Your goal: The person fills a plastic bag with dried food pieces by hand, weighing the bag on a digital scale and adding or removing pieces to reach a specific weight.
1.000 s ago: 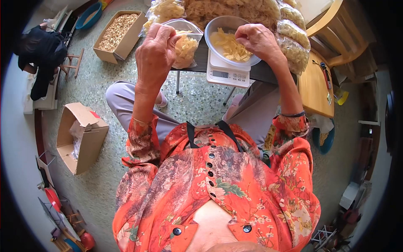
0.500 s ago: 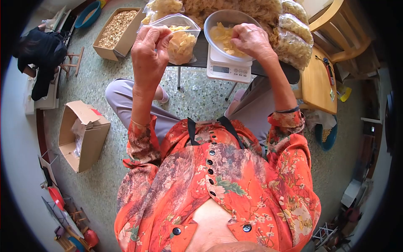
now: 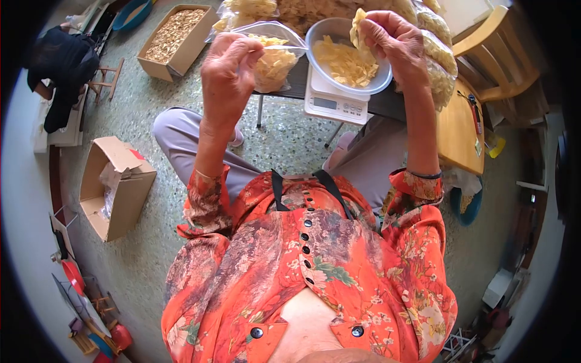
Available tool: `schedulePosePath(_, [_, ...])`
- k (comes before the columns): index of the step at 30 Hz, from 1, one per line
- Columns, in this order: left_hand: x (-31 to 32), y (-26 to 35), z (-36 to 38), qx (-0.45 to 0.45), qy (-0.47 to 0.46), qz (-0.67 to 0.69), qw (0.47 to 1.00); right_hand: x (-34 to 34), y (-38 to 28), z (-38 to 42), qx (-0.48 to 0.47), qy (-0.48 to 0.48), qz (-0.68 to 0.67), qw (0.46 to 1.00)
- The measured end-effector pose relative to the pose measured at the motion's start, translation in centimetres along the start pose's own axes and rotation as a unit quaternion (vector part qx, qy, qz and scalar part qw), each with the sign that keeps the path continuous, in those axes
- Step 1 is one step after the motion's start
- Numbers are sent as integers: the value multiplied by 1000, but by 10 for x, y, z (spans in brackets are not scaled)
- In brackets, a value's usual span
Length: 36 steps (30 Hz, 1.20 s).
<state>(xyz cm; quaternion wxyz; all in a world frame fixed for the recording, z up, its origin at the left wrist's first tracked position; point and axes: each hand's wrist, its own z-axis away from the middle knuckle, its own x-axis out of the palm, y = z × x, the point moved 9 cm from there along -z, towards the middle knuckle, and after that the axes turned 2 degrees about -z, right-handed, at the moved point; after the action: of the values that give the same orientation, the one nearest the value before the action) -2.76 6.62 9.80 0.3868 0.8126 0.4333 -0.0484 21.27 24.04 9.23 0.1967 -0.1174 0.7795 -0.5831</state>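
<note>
My left hand (image 3: 227, 78) is closed in a pinch on the rim of a clear zip bag (image 3: 279, 71), partly filled with pale yellow dried slices. Its mouth gapes toward the bowl. To the right, my right hand (image 3: 399, 47) grips a small bunch of dried slices (image 3: 359, 36) above a translucent plastic bowl (image 3: 382, 83). More yellow slices (image 3: 346, 62) lie loose in that bowl. Under it stands a white digital scale (image 3: 336, 107) whose display is too faint to read.
Filled clear bags (image 3: 437, 60) are stacked at the right of the dark table (image 3: 387, 106). A wooden chair (image 3: 463, 124) stands right. Left on the floor are a box of dried pieces (image 3: 158, 68) and an open carton (image 3: 130, 193). Another person (image 3: 63, 63) bends at far left.
My right hand has risen out of the bowl and moved right, now with dried slices in its fingers. My left hand keeps its hold on the bag, slightly further right in view.
</note>
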Motion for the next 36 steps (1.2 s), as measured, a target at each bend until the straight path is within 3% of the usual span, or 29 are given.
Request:
schedulePosePath(2, [1,3,0,10,-8,11,1000,15,-2,-8,-5,3,-35,999])
schedulePosePath(5, [1,1,1,26,-9,-16,999,73,-64,2,-120,11,52,991])
schedulePosePath(6, [2,4,0,45,-4,-27,999,88,-74,4,-157,16,139,978])
schedulePosePath(8, [2,4,0,51,3,-26,998,117,-82,3,-325,-9,181,928])
schedulePosePath(12, [0,2,-1,23,0,-27,999,127,-65,2,-298,-45,254,919])
schedulePosePath(14, [-1,2,0,21,1,-7,1000,119,-74,8,-329,-29,244,912])
schedulePosePath(17, [-2,3,1,33,2,-27,999,125,-69,20,-274,-99,252,923])
schedulePosePath(20, [-1,7,0,63,14,-63,996,142,-58,29,-291,-144,279,904])
schedulePosePath(24, [4,10,0,77,-34,-93,992,160,-27,24,-213,-231,355,880])
schedulePosePath(28, [7,0,1,73,-74,-68,992,166,-22,19,-222,-255,341,877])
schedulePosePath(30, [7,0,0,56,-90,-77,991,155,-32,21,-235,-229,351,877])
schedulePosePath(32, [14,-14,4,-25,-160,-140,977,127,-42,17,-273,-173,166,932])
schedulePosePath(36, [17,-15,8,-6,-151,-165,975,53,-33,2,-132,-81,93,984])
